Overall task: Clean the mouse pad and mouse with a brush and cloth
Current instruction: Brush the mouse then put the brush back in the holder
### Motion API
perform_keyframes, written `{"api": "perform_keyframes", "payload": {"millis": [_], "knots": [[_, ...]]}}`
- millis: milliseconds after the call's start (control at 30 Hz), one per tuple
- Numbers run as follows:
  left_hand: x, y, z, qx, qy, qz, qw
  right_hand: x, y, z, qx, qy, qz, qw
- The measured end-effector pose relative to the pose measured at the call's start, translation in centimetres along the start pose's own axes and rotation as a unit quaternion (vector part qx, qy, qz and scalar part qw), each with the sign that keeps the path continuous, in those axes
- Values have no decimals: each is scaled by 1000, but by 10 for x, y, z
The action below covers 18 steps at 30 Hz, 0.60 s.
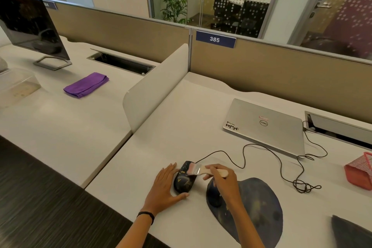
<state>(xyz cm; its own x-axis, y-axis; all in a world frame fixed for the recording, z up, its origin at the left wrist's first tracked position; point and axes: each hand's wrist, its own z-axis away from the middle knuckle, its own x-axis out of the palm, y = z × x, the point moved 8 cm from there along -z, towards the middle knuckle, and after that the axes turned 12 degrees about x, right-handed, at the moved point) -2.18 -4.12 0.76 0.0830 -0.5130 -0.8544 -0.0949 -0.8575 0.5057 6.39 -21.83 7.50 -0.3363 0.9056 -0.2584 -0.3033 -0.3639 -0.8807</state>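
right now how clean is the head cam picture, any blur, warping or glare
Head view: wide-angle warp bows the desk edges and partitions; the brush bristles over the mouse look smeared, probably motion; soft even light, with only faint shadows under the left hand and right hand; dim reflections on the dark monitor.

Mouse (184, 179) left of mouse pad (259, 207) (laptop (265, 127) behind)

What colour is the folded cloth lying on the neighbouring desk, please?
The folded cloth is purple, a plain solid shade, seen best in the head view.
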Motion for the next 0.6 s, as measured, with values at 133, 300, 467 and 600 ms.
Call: {"api": "perform_keyframes", "payload": {"millis": [133, 300, 467, 600], "knots": [[0, -1, -1, 0, 7, 2, 1000, -5, 0, 1, 10, 12, 9, 1000], [0, -1, 0, 3, 4, -5, 1000, -6, -5, 6, -10, 12, -7, 1000], [1, -1, -1, 2, 6, 1, 1000, -8, 1, 8, -36, 30, 40, 998], [2, -2, -1, 3, 3, -6, 1000, -9, -5, 15, -61, 23, 46, 997]]}}
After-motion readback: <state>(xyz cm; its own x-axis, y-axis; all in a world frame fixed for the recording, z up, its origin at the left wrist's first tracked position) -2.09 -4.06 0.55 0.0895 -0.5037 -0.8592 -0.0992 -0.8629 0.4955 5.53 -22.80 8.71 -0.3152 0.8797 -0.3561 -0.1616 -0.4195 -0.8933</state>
